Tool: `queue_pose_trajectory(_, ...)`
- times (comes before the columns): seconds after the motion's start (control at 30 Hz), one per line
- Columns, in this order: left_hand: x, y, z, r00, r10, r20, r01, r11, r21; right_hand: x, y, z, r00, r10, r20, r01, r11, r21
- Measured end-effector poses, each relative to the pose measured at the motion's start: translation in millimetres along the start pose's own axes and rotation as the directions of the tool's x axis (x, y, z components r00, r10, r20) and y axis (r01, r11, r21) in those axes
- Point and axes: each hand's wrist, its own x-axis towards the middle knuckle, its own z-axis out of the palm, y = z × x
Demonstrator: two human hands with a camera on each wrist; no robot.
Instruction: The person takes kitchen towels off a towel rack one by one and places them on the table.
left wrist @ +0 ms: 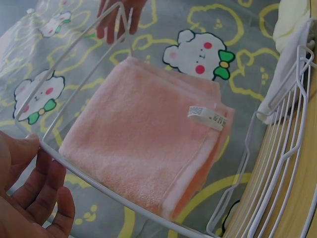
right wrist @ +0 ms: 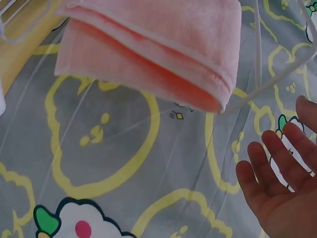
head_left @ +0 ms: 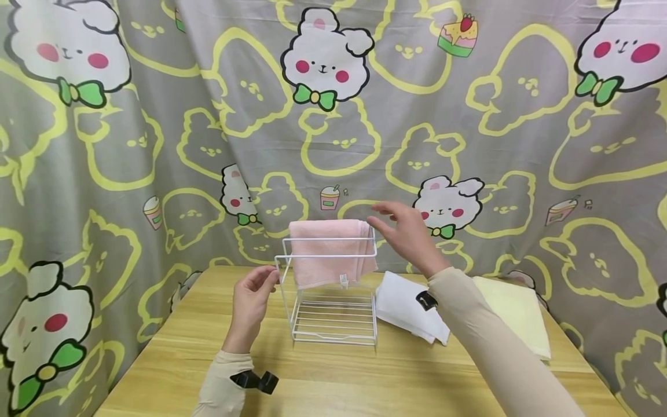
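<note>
A pink towel [head_left: 325, 252], folded over, hangs on the back rail of a white wire rack [head_left: 333, 335]; a small white label shows low on its front. My left hand [head_left: 254, 295] pinches the rack's upper left front corner between thumb and fingers, seen close in the left wrist view, where the wire frame [left wrist: 106, 190] runs off from the fingertips. Just beyond the rack's top right end is my right hand [head_left: 409, 234], its fingers [right wrist: 292, 153] extended and apart from the towel, holding nothing.
To the right of the rack, a folded white towel [head_left: 403, 304] lies on the wooden table [head_left: 333, 379], partly behind the right forearm. Further right is a folded yellow towel [head_left: 516, 313]. A grey patterned curtain [head_left: 333, 150] hangs close behind the table and along its sides.
</note>
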Motion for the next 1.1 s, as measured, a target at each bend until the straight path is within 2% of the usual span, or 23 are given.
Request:
queue_pose_trajectory(0.1,0.2,-1.6,0.2,1.000,0.003,-0.004,-0.003,1.000,-0.001,6.2,-6,9,1.000,-0.013,0.017,0.013,1.000,0.008)
queue_pose_trajectory(0.27,-0.7,-3.2,0.3,1.000,-0.004,-0.001,0.004,1.000,0.005,16.0,-9,24,0.998,-0.045,0.044,0.046,0.998,-0.035)
queue_pose_trajectory(0.43,-1.6,-2.5,0.7,1.000,-0.002,0.009,0.002,1.000,0.010,22.8,-8,34,0.995,-0.024,0.092,0.028,0.999,-0.046)
queue_pose_trajectory(0.7,-1.0,-0.2,0.2,1.000,-0.010,-0.001,0.010,1.000,0.020,34.6,-15,38,0.985,0.004,0.175,0.005,0.999,-0.051)
queue_pose_trajectory(1.1,-1.8,1.2,0.1,1.000,-0.010,0.010,0.010,1.000,0.029,35.5,-14,50,0.963,0.034,0.266,-0.024,0.999,-0.043)
